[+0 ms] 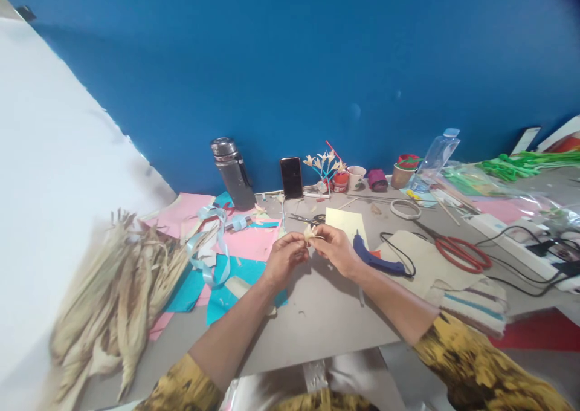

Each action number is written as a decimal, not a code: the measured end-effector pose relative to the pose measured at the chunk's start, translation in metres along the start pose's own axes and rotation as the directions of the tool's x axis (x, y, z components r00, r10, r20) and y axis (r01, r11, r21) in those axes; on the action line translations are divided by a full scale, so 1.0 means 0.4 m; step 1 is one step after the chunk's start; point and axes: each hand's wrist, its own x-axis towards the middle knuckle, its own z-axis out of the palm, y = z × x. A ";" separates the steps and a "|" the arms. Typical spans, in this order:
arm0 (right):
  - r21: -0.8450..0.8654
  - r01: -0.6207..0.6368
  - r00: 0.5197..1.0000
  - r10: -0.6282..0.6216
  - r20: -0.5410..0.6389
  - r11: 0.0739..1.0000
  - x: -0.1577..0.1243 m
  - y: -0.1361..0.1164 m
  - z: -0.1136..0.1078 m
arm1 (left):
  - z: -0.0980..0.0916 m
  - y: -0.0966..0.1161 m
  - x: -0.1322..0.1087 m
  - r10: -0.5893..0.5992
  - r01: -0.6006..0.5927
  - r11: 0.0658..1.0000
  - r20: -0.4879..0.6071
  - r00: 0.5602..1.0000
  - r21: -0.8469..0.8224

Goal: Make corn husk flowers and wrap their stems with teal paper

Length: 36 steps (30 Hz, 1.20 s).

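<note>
Both hands meet over the middle of the table around a small cream husk flower [310,232]. My left hand [286,255] pinches it from the left, its fingers curled. On the other side, my right hand [338,249] grips it between thumb and fingers. Fingertips hide the flower's lower part. Just behind the hands lies a pair of dark scissors [312,219], partly covered. A yellow paper [347,222] and a blue glue gun [378,258] lie close to my right hand. Farther back stands a bunch of similar flowers [325,164] on blue stems.
Dried corn husks [131,296] are heaped at left, beside coloured sheets [235,269] and pale blue ribbon [222,242]. A thermos [233,172] and phone [291,178] stand near the wall. Rightward lie red-handled scissors [462,254], a striped knit glove [473,305] and a corded power strip [507,239].
</note>
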 end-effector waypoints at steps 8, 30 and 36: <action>-0.078 0.052 0.999 -0.051 0.014 0.996 -0.003 0.001 0.000 | -0.012 -0.009 0.008 0.166 -0.161 0.973 -0.017 0.986 0.168; -0.323 0.226 0.966 -0.254 -0.049 0.919 -0.020 -0.001 0.013 | -0.012 -0.029 0.004 0.262 -0.261 0.947 0.024 0.965 0.189; -0.309 0.235 0.965 -0.259 -0.037 0.921 -0.017 0.003 0.005 | -0.013 -0.029 0.005 0.245 -0.244 0.951 0.018 0.969 0.191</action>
